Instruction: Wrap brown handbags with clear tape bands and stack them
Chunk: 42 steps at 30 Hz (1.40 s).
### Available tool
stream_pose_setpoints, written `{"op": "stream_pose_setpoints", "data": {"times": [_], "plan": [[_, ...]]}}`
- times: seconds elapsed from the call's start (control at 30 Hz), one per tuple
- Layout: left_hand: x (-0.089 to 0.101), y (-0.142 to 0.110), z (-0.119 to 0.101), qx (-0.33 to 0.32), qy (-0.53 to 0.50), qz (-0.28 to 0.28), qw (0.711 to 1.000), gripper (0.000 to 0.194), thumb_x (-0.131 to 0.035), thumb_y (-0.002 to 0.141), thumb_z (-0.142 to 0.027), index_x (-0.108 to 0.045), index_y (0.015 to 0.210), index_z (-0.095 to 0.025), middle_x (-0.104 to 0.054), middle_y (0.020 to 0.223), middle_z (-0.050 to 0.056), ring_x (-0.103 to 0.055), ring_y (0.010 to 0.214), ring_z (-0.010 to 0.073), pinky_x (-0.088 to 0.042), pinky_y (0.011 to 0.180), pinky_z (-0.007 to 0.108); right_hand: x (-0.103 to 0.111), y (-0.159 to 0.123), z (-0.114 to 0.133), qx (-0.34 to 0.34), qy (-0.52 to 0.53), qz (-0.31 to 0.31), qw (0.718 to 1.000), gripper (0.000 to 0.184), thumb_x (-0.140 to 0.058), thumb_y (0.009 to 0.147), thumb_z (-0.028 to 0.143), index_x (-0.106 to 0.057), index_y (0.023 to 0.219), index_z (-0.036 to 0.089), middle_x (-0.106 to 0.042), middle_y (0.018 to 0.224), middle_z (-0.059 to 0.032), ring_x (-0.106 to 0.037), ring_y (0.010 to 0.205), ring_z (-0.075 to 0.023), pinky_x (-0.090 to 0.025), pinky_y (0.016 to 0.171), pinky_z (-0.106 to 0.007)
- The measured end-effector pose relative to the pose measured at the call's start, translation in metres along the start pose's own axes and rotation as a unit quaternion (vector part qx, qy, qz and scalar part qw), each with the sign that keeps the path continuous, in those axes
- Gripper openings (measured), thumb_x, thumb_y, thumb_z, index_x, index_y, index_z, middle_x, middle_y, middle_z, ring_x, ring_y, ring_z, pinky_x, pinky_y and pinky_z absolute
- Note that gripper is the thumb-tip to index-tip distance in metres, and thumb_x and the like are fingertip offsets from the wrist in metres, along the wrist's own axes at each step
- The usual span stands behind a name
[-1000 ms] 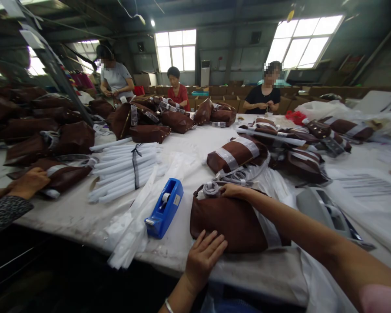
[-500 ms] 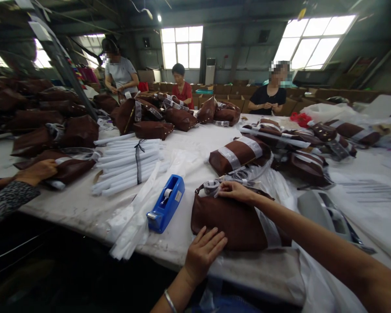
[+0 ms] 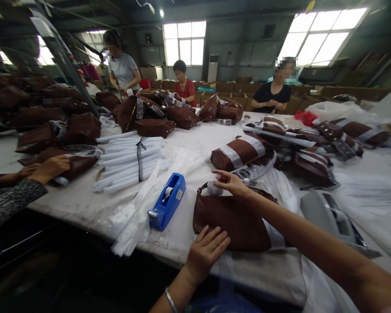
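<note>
A brown leather handbag (image 3: 228, 219) lies on the table's near edge, a translucent wrap band around its right part. My left hand (image 3: 207, 252) rests flat on its lower left front, fingers stretched out. At the top left corner, a strap end bundled in white wrapping (image 3: 214, 188) sits beside the bag's strap ring. My right hand (image 3: 233, 184) is over that bundle, fingers extended and apart, lower fingertips at or against it; firm contact is unclear. Left of the bag stands a blue tape dispenser (image 3: 167, 202).
White paper rolls tied with black ribbon (image 3: 130, 163) and white strips (image 3: 133, 217) lie leftward. A wrapped brown bag (image 3: 241, 152) is behind, a grey tape dispenser (image 3: 329, 217) at right. A co-worker's hand (image 3: 52, 168) touches another bag at left. Several people stand across the table.
My right hand's fingers have lifted and spread slightly at the wrapped strap end. My left hand stays on the bag. The co-worker's hand at left has moved right along its bag.
</note>
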<state>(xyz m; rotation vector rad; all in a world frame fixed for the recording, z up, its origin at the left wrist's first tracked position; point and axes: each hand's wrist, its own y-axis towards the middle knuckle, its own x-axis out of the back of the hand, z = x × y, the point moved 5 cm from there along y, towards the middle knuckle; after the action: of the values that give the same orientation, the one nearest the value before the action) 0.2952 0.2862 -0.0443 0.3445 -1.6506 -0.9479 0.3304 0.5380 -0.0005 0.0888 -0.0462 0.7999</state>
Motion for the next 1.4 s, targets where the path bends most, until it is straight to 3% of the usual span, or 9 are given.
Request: {"op": "stream_pose_setpoints", "data": {"times": [0.1,0.23,0.47,0.63,0.73,0.87,1.13,1.3,1.4], "plan": [[-0.001,-0.001,0.001,0.007,-0.002,0.0,1.0,0.035,-0.046,0.1,-0.013,-0.064,0.128,-0.024,-0.069,0.128,-0.001,-0.06,0.125,0.0162,-0.039,0.118,0.041,-0.001,-0.008,0.011,0.014,-0.022,0.029,0.999,0.068,-0.085,0.067,0.039,-0.063,0.128,0.02,-0.067,0.095,-0.0022,-0.065,0.089,-0.0168,-0.053,0.084,-0.032],[-0.002,-0.001,0.0,0.008,-0.003,-0.003,1.0,0.036,-0.045,0.099,-0.012,-0.064,0.128,-0.024,-0.069,0.128,-0.001,-0.061,0.124,0.0162,-0.041,0.117,0.041,0.001,-0.018,0.03,0.06,-0.042,0.017,0.997,0.065,-0.082,0.072,0.041,-0.062,0.13,0.02,-0.072,0.11,-0.0085,-0.068,0.097,-0.0227,-0.054,0.089,-0.038],[-0.002,-0.001,-0.001,0.01,-0.002,-0.008,1.0,0.036,-0.048,0.098,-0.011,-0.063,0.129,-0.024,-0.069,0.128,-0.002,-0.06,0.125,0.0156,-0.041,0.117,0.04,0.005,-0.035,0.051,0.099,-0.141,-0.113,0.979,0.034,-0.073,0.081,0.048,-0.078,0.1,0.019,-0.078,0.098,-0.0066,-0.071,0.096,-0.0282,-0.055,0.091,-0.042],[-0.007,-0.002,-0.002,0.016,0.0,0.016,1.0,0.037,-0.046,0.099,-0.012,-0.061,0.131,-0.024,-0.067,0.131,-0.001,-0.059,0.127,0.0172,-0.042,0.116,0.041,-0.017,-0.077,0.066,0.152,-0.27,-0.061,0.949,0.02,-0.064,0.089,0.032,-0.078,0.098,0.021,-0.078,0.096,-0.0034,-0.072,0.09,-0.0255,-0.057,0.083,-0.036],[-0.008,-0.003,-0.002,0.015,-0.003,0.019,1.0,0.037,-0.046,0.099,-0.012,-0.061,0.131,-0.022,-0.067,0.132,0.0,-0.059,0.127,0.018,-0.044,0.115,0.042,-0.029,-0.11,0.061,0.192,-0.33,-0.031,0.924,0.022,-0.057,0.091,0.019,-0.077,0.102,0.023,-0.077,0.097,-0.0022,-0.071,0.088,-0.0202,-0.057,0.082,-0.031],[-0.008,-0.003,-0.002,0.014,0.003,0.017,1.0,0.037,-0.048,0.098,-0.012,-0.059,0.132,-0.022,-0.068,0.13,0.001,-0.06,0.126,0.0191,-0.046,0.113,0.043,-0.037,-0.143,0.043,0.256,-0.331,-0.02,0.908,0.027,-0.054,0.092,0.013,-0.072,0.109,0.023,-0.073,0.103,-0.0048,-0.069,0.095,-0.0173,-0.056,0.086,-0.028],[-0.008,-0.004,-0.001,0.02,-0.025,0.005,0.999,0.03,-0.054,0.095,-0.012,-0.065,0.122,-0.02,-0.072,0.122,0.007,-0.062,0.124,0.022,-0.048,0.11,0.047,-0.046,-0.164,0.036,0.339,-0.39,-0.032,0.855,0.025,-0.054,0.094,0.014,-0.071,0.109,0.022,-0.067,0.09,-0.0068,-0.063,0.085,-0.0186,-0.058,0.076,-0.031],[-0.006,-0.005,0.002,0.02,-0.055,0.015,0.998,0.034,-0.05,0.096,-0.015,-0.06,0.129,-0.017,-0.073,0.118,0.011,-0.063,0.122,0.0228,-0.05,0.109,0.048,-0.051,-0.182,0.022,0.372,-0.39,-0.003,0.843,0.03,-0.052,0.097,0.015,-0.067,0.122,0.023,-0.07,0.117,-0.0097,-0.066,0.109,-0.0212,-0.058,0.095,-0.037],[-0.005,-0.006,0.003,0.041,-0.066,0.018,0.997,0.035,-0.049,0.097,-0.016,-0.056,0.131,-0.016,-0.07,0.124,0.012,-0.063,0.122,0.0205,-0.05,0.11,0.045,-0.054,-0.192,0.006,0.38,-0.405,-0.004,0.832,0.036,-0.051,0.096,0.012,-0.062,0.129,0.022,-0.071,0.121,-0.009,-0.066,0.115,-0.0222,-0.054,0.103,-0.044]]}}
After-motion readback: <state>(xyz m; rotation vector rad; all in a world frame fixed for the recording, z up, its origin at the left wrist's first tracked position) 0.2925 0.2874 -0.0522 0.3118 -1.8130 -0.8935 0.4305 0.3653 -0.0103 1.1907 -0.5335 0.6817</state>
